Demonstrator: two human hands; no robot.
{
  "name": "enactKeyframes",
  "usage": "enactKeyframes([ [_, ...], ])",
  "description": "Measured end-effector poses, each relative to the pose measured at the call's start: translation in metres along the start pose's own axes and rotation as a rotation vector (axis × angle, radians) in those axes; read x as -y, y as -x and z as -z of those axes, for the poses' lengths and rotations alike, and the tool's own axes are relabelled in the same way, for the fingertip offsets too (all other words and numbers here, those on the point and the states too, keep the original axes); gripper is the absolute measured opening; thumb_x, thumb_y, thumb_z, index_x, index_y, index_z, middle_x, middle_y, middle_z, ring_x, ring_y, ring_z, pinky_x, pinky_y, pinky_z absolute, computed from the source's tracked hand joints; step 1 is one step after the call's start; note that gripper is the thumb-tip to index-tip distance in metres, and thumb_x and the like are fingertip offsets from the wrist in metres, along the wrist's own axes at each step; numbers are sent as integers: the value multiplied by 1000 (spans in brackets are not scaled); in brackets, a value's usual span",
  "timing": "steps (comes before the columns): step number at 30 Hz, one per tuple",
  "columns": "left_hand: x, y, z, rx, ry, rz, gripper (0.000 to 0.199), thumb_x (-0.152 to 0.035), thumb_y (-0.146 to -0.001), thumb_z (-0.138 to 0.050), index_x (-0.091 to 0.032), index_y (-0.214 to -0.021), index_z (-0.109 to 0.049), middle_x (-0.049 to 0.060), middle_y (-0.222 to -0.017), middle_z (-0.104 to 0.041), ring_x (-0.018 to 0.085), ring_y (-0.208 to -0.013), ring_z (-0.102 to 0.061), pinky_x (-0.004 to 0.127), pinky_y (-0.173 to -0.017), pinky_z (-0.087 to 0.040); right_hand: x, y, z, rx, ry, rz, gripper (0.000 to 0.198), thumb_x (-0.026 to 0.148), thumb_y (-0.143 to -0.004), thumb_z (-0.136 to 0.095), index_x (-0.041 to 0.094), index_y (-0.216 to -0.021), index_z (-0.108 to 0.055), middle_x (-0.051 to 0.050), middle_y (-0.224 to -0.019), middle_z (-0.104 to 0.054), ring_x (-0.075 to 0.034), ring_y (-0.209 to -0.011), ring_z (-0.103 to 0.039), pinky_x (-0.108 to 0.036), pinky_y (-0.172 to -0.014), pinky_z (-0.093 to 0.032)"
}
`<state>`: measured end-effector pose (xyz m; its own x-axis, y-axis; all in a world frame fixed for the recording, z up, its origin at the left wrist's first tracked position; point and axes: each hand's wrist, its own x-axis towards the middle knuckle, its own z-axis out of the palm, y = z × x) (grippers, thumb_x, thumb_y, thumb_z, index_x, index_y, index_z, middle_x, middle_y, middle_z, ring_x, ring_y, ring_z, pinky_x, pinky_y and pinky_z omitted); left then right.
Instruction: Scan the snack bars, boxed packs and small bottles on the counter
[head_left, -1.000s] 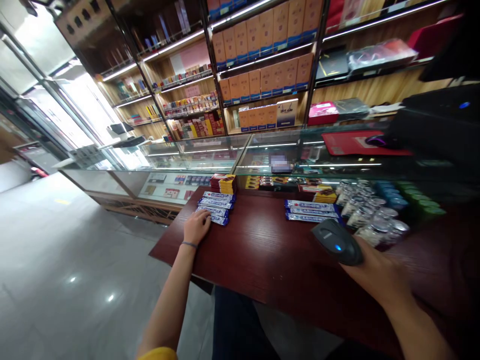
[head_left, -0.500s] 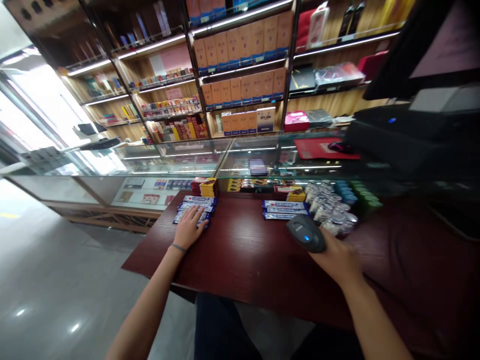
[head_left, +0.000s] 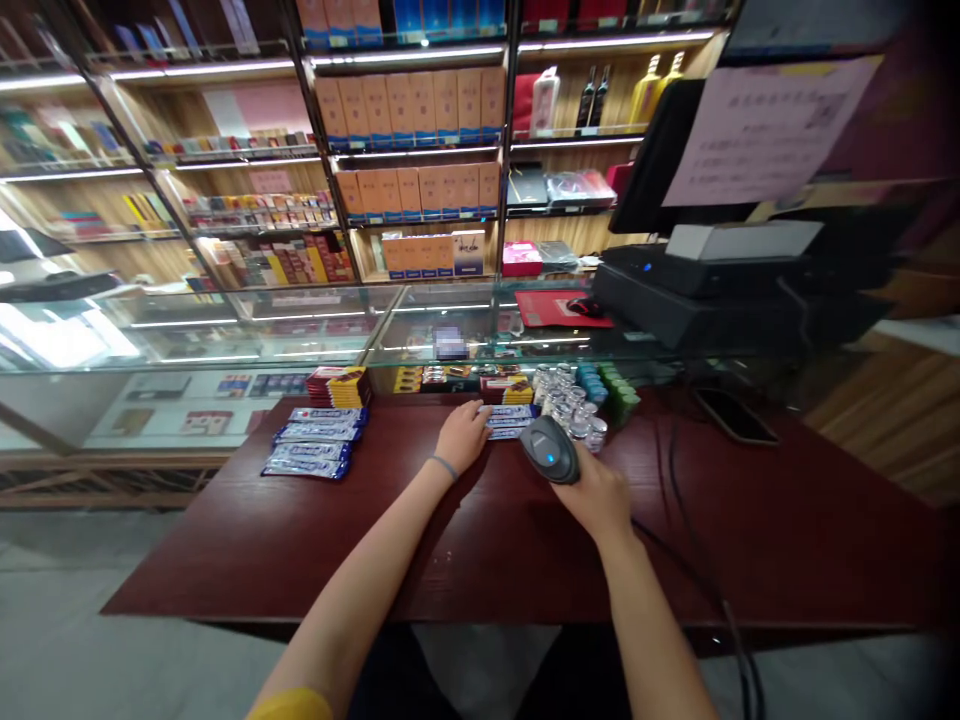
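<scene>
My right hand (head_left: 600, 492) is wrapped around a dark barcode scanner (head_left: 550, 450), its blue light lit, held above the table. The scanner's head points toward several blue-and-white packets (head_left: 512, 420) lying in a small row. At the left end of these packets is my left hand (head_left: 463, 438), fingers stretched out and touching or just over them; its fingertips partly cover the packet ends. A second group of similar long packets (head_left: 315, 442) lies overlapping on the left of the table. Small clear-lidded containers (head_left: 576, 405) stand right behind the scanner.
Red-and-yellow boxes (head_left: 337, 386) are stacked at the table's back left. Green cans (head_left: 619, 396) stand beside blue ones. A phone (head_left: 735, 415) and a black cable (head_left: 686, 560) lie on the right of the dark red table (head_left: 420, 570). A glass counter (head_left: 300, 335) runs behind.
My left hand has moved right, from the left group of packets to the right group. The scanner stays in my right hand near the right packets. The view has turned to the right.
</scene>
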<state>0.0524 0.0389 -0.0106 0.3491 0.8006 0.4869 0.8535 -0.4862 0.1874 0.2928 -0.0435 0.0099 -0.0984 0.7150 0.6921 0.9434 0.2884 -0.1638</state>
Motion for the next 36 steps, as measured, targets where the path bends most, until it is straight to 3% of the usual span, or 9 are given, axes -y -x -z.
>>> enactKeyframes([
  [6,-12,3,-13,26,4,-98,26,-29,-89,-63,-20,-114,-67,12,-130,-60,27,-122,-54,46,-106,-45,-1,-2,2,-13,2,-37,24,40,-83,-58,19,-93,-65,-4,-66,-70,-20,-59,-66,-28,-54,-33],
  [8,-12,6,-15,14,23,-101,17,-25,-91,-59,-20,-104,-69,12,-126,-62,26,-120,-55,46,-105,-45,0,-2,2,-23,0,-39,23,39,-83,-58,19,-92,-65,-4,-66,-70,-20,-59,-65,-28,-54,-32],
  [12,-15,7,-10,-19,143,-73,18,-20,-94,-53,-20,-99,-70,11,-121,-66,25,-116,-58,44,-105,-45,0,-2,2,-38,-14,-34,20,35,-83,-56,18,-90,-64,-6,-69,-71,-20,-60,-66,-28,-55,-34],
  [14,-16,6,-2,-62,242,39,20,-23,-96,-50,-22,-103,-69,10,-115,-69,24,-110,-62,41,-101,-47,0,-2,3,-41,-18,-36,21,35,-83,-56,19,-92,-64,-6,-69,-71,-21,-60,-66,-28,-55,-35],
  [17,-14,7,12,-146,483,324,21,-29,-96,-51,-25,-105,-69,7,-99,-73,22,-95,-67,34,-89,-52,0,-1,3,-53,-15,-51,22,36,-82,-58,19,-93,-65,-5,-67,-71,-21,-57,-66,-28,-53,-35],
  [20,-5,12,23,-101,933,589,21,-36,-92,-57,-21,-98,-71,6,-89,-73,20,-80,-70,29,-71,-56,2,0,3,-55,4,-60,24,38,-82,-58,18,-93,-65,-5,-64,-70,-22,-56,-66,-28,-53,-35],
  [23,4,25,28,-23,1378,758,30,-42,-87,-65,-16,-103,-69,8,-94,-73,18,-75,-71,27,-61,-58,7,1,2,-42,6,-39,28,39,-83,-58,17,-99,-65,-5,-62,-69,-22,-56,-66,-28,-53,-36],
  [28,8,41,31,-29,1600,831,37,-40,-82,-73,-14,-106,-68,9,-93,-71,17,-76,-71,25,-62,-59,16,4,-1,30,-87,92,40,32,-80,-57,16,-116,-59,-5,-74,-73,-22,-60,-68,-28,-56,-40],
  [36,4,40,33,-62,1589,864,38,-37,-80,-75,-13,-108,-66,9,-90,-72,17,-73,-71,27,-61,-59,19,5,-2,105,-115,136,24,29,-76,-59,19,-98,-62,-4,-70,-71,-22,-61,-68,-27,-56,-40],
])
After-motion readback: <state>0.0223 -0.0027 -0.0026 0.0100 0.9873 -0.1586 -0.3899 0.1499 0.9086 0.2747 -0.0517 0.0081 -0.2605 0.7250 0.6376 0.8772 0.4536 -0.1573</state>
